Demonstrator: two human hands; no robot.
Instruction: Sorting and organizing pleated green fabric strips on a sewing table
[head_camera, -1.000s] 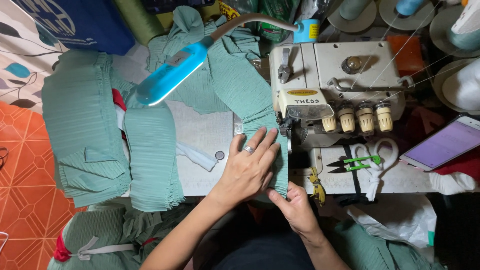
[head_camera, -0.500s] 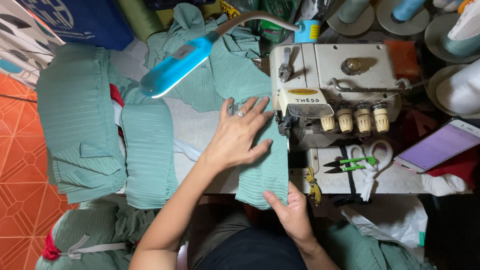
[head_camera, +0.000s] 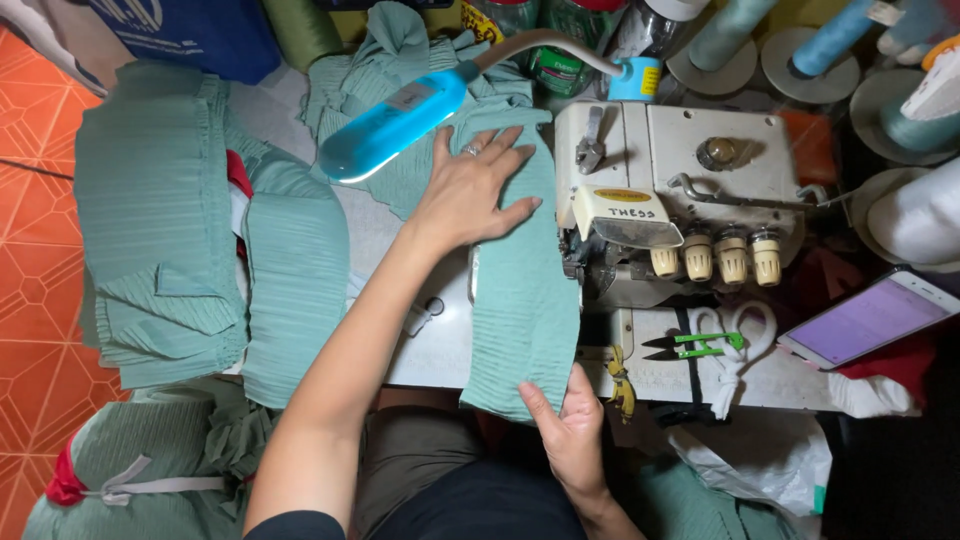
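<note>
While the strip of ribbed sea-green fabric (head_camera: 525, 300) runs lengthwise along the left side of the off-white overlock sewing machine (head_camera: 680, 200), both hands sit on it. Left hand (head_camera: 470, 195) lies flat on the strip's far end, fingers (head_camera: 500, 150) spread wide, palm down, pressing rather than gripping; a ring shows on one finger. Right hand (head_camera: 570, 430) is at the near end, thumb on top of the hem, remaining fingers tucked beneath, pinching the edge. Strip lies on the white machine table (head_camera: 420, 350), just under the blue gooseneck lamp head (head_camera: 392, 125). Folded stacks of matching green fabric (head_camera: 200, 240) lie well left.
</note>
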